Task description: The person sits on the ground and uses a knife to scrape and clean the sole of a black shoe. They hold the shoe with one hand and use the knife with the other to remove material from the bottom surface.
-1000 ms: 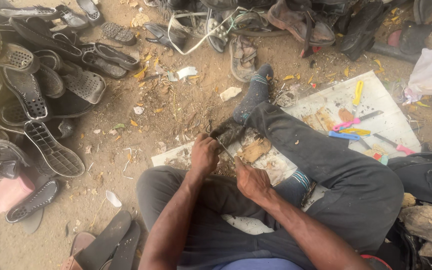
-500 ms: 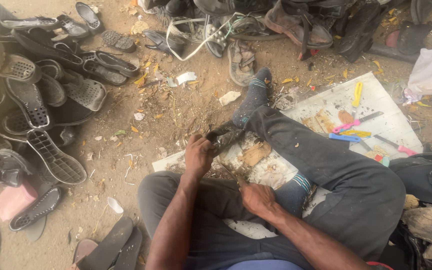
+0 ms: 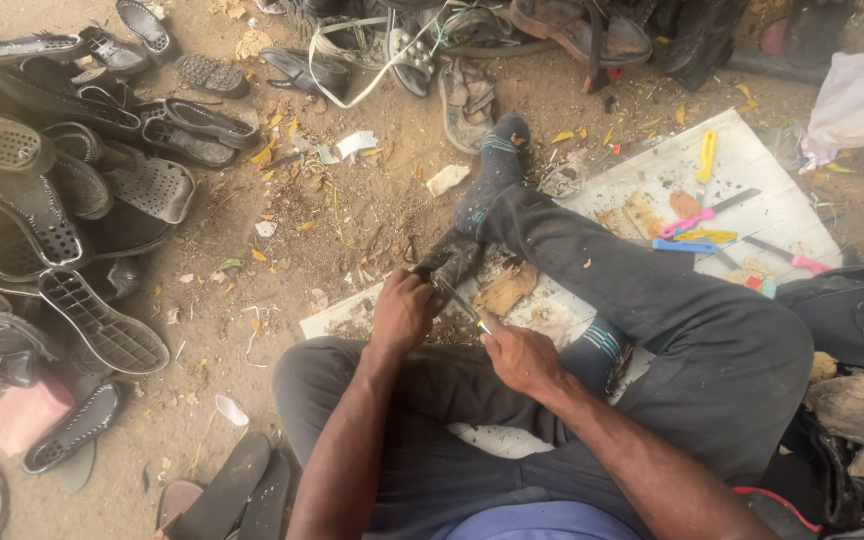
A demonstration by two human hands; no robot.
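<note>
Left hand (image 3: 402, 312) shut tight around a dark old shoe piece (image 3: 449, 262), held down on the white board (image 3: 762, 215) so it stayed put. Right hand (image 3: 520, 358) closed on a thin blade (image 3: 462, 303), tip set against that shoe piece. Worked low, between the bent legs, close to the body for a steady grip. Bright little cutters (image 3: 684, 245) left within reach on the board. Heaps of black soles (image 3: 102, 320) piled off to the left on the dirt.
</note>
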